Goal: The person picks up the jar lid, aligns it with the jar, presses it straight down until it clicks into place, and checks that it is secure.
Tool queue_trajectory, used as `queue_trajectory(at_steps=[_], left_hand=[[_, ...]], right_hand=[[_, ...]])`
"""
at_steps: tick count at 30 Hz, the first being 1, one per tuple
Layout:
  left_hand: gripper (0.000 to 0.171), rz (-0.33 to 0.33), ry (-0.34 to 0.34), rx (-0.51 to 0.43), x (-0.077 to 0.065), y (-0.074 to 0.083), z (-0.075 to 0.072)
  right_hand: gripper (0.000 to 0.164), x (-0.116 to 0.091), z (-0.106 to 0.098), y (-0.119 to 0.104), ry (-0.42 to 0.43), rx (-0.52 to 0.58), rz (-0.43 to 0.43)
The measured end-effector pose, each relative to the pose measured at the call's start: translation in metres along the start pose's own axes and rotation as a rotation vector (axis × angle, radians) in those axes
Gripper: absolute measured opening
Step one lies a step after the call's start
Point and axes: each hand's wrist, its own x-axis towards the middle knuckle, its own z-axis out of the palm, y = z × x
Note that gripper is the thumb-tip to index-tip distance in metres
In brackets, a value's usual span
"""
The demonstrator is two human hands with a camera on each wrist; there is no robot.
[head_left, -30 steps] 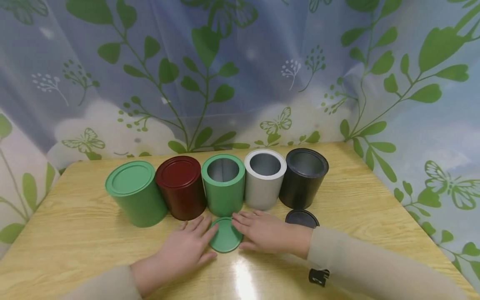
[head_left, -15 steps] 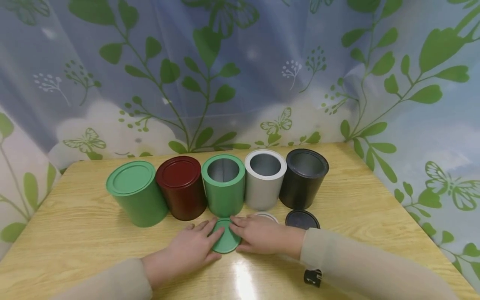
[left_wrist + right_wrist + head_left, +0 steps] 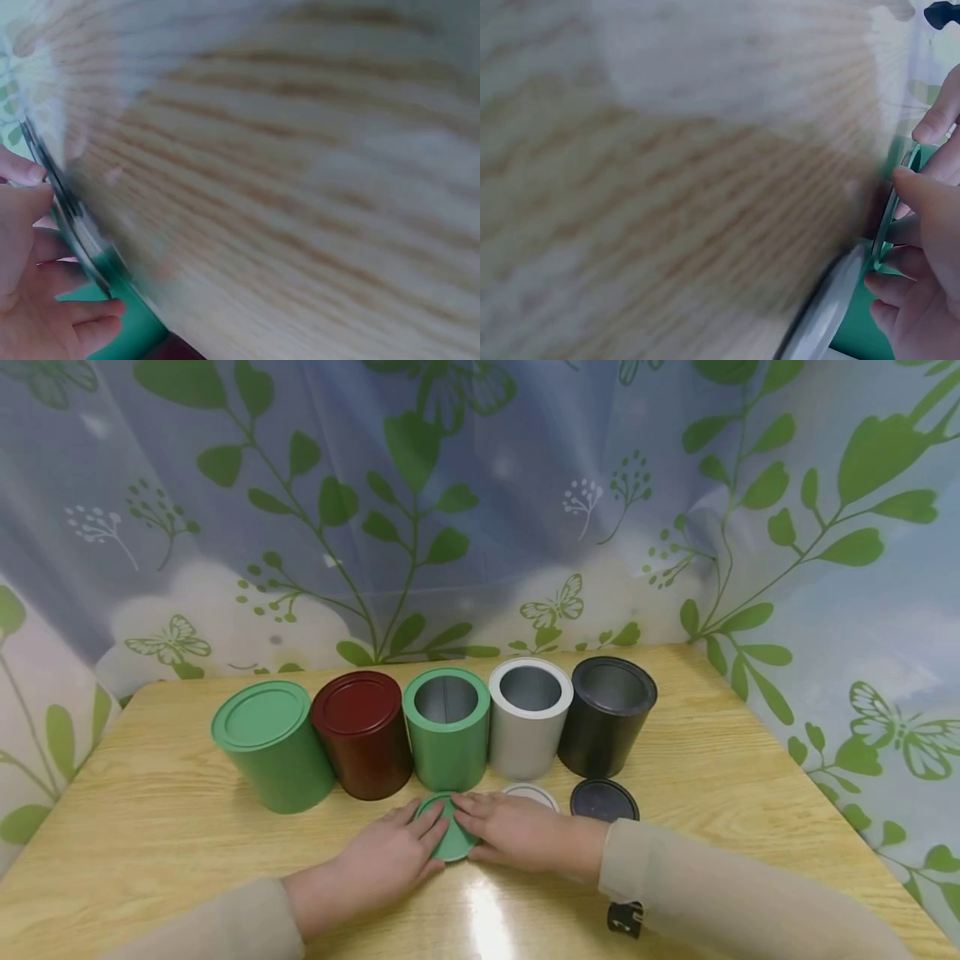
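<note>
In the head view a round green lid [image 3: 454, 838] lies flat on the table in front of the open green can [image 3: 452, 760]. The left hand [image 3: 378, 864] touches its left side, fingers laid over the rim. From the other side the right hand [image 3: 513, 828] rests its fingertips on the lid's right part. Both wrist views show the lid [image 3: 889, 217] edge-on beside the fingers, which look relaxed. Just behind the right hand is a white lid [image 3: 536, 794], partly covered by it. Farther right lies a black lid [image 3: 604, 800].
A row of cans stands behind the lids: a lidded green can [image 3: 281, 768], a dark red can [image 3: 371, 760] with its top covered, the open green one, an open white can [image 3: 527, 743] and an open black can [image 3: 603, 735]. A patterned curtain [image 3: 480, 527] hangs behind the wooden table [image 3: 150, 827].
The left hand has slid right, farther over the green lid. The right hand has shifted slightly left, uncovering part of the white lid. The cans have stayed in place.
</note>
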Motion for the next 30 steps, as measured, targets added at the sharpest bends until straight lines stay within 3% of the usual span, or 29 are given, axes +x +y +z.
queue_trajectory(at_steps=[15,24,30], left_hand=[[0.049,0.051,0.315,0.003,-0.005,-0.008,-0.005],[0.049,0.061,0.336,0.013,-0.009,-0.008,-0.020],[0.058,0.050,0.372,-0.035,-0.007,-0.009,-0.036]], right_hand=[[0.052,-0.011,-0.020,0.003,0.112,-0.040,-0.027],[0.051,-0.018,-0.030,-0.001,0.186,-0.049,-0.036],[0.050,-0.022,-0.045,-0.002,0.245,-0.079,-0.053]])
